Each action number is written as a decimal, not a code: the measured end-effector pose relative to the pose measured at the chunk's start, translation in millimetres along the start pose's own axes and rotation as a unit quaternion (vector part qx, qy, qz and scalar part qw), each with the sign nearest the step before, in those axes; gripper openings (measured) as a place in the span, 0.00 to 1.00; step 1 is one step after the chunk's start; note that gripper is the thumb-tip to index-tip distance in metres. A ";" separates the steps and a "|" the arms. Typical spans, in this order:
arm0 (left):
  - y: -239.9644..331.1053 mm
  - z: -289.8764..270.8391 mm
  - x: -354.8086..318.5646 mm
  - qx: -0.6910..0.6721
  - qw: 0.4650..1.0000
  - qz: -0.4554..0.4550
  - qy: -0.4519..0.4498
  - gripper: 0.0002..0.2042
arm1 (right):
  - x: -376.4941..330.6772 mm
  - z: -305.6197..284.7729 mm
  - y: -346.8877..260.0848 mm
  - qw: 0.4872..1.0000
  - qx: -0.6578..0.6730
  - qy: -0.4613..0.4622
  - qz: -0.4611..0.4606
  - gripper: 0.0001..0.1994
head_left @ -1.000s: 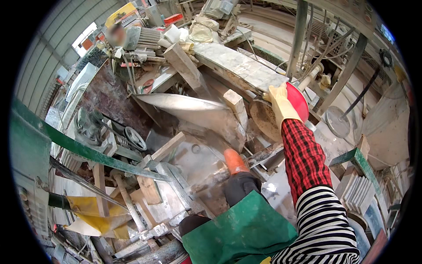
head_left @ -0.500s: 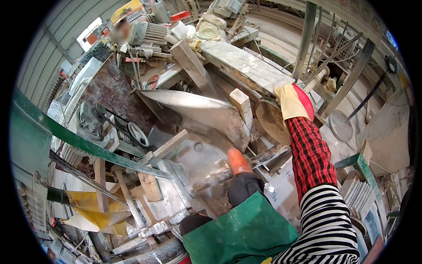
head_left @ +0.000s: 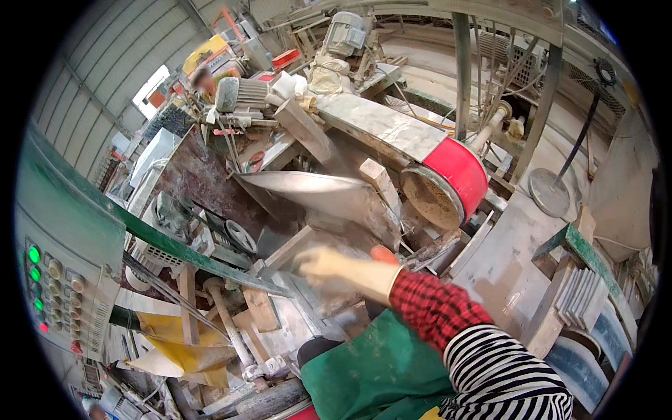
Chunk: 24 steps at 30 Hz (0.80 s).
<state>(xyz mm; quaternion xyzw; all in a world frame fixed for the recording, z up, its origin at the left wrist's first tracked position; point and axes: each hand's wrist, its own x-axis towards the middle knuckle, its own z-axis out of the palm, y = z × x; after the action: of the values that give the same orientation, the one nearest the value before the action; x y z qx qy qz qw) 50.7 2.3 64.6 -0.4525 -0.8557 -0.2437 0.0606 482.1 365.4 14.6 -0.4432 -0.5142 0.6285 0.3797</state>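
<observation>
My right hand (head_left: pixel 346 271), in a cream glove, is over the middle of the cluttered work area. Motion smears its fingers, so I cannot make out whether they hold anything. The nearest thing beyond it is a light wooden bar (head_left: pixel 288 248) lying at a slant. Farther off to the right is a round drum-like guard (head_left: pixel 467 176) with a bright red band, at the end of a long pale, dusty casing (head_left: pixel 381 126). A curved pale sheet (head_left: pixel 329 198) lies left of this guard. My left hand is out of view.
A control panel (head_left: pixel 66 280) with lit buttons stands at the left, below a curved green bar (head_left: pixel 185 241). A belt-driven machine (head_left: pixel 239 236) sits behind that bar. To the right, several slabs (head_left: pixel 582 299) lean in a green frame (head_left: pixel 588 248). A round plate on a rod (head_left: pixel 549 192) stands beyond.
My right hand has come off the red-banded guard and swung left and nearer to me. The view has shifted, bringing more of the control panel into sight.
</observation>
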 end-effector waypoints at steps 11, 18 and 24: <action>177.9 10.3 28.2 -0.200 0.922 0.332 -0.022 0.35 | -61.4 285.5 -8.4 0.954 -0.098 -0.186 -0.216 0.26; 188.3 -6.6 38.8 -0.155 0.926 0.339 -0.055 0.40 | -36.0 131.9 -29.6 0.962 0.183 0.062 -0.192 0.37; 34.7 -16.5 43.9 0.117 0.976 0.186 -0.006 0.25 | -45.1 -182.7 21.9 0.811 -0.067 0.548 -0.192 0.41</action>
<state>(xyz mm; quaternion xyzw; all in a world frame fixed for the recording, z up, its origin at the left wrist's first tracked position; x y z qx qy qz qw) 51.1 43.6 105.8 -0.5950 -0.7793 -0.1240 0.1524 669.1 375.9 -13.7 -0.6311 -0.3359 0.1595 0.6807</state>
